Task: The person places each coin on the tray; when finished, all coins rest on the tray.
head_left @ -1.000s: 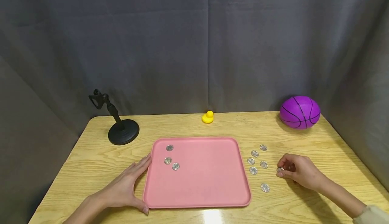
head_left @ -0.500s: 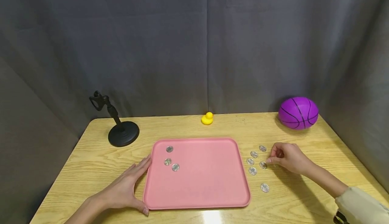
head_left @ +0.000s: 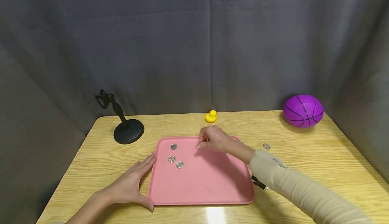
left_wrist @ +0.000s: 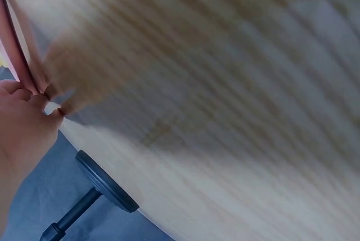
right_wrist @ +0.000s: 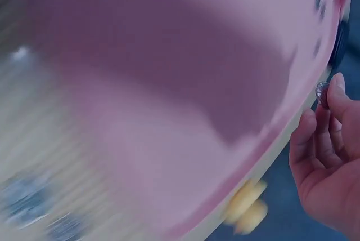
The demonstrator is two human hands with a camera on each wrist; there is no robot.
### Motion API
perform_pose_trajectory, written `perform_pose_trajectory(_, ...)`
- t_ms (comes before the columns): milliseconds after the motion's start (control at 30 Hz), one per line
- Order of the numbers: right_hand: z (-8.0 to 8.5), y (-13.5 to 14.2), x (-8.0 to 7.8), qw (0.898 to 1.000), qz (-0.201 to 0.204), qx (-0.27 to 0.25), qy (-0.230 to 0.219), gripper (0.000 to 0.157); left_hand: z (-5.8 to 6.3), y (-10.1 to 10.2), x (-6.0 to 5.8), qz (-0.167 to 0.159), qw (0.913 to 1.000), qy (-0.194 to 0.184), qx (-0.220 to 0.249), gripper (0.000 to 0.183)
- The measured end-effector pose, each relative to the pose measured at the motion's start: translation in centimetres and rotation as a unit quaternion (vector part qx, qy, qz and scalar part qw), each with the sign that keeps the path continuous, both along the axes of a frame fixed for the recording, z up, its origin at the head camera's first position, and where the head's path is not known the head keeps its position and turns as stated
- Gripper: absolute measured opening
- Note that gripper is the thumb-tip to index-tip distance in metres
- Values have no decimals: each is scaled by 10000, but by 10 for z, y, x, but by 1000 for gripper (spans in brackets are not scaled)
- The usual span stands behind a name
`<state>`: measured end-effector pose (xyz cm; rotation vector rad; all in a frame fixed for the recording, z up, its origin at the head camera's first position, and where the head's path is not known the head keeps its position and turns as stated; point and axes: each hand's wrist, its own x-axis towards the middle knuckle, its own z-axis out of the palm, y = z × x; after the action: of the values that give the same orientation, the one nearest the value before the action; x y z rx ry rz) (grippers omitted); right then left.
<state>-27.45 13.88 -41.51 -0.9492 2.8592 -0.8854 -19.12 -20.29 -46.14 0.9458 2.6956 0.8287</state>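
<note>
Left hand [head_left: 129, 185]: fingers extended, spread, touching the left edge of the pink tray [head_left: 200, 197]. Three silver discs [head_left: 172, 159] lie in the tray's left part. Right hand [head_left: 215, 139], raised over the tray, pinches another disc [right_wrist: 322, 94]. A loose disc [head_left: 266, 146] lies right of the tray.

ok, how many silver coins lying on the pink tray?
3, all on the left side of the pink tray: far coin, middle coin, near coin. The right hand pinches another coin. The right forearm may hide more.
</note>
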Motion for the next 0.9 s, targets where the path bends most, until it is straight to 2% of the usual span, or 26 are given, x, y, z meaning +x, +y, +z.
perform_pose_trajectory(167,3,-67,14,9966,687,91,-447,23,1,0,-1,-18,10000,91,21,144)
perform_pose_trajectory(300,-3,-94,29,9922,1028,370,-608,21,-1,1,0,-37,9999,152,58,144)
perform_pose_trajectory(433,-10,-100,39,9886,995,796,-797,20,-3,2,1,22,10000,55,72,143)
perform_pose_trajectory(567,-15,-96,41,9873,852,972,-927,23,-4,3,2,18,10000,55,78,143)
perform_pose_trajectory(900,-20,-95,42,9850,735,1482,-484,26,-2,1,1,-6,10000,23,10,141)
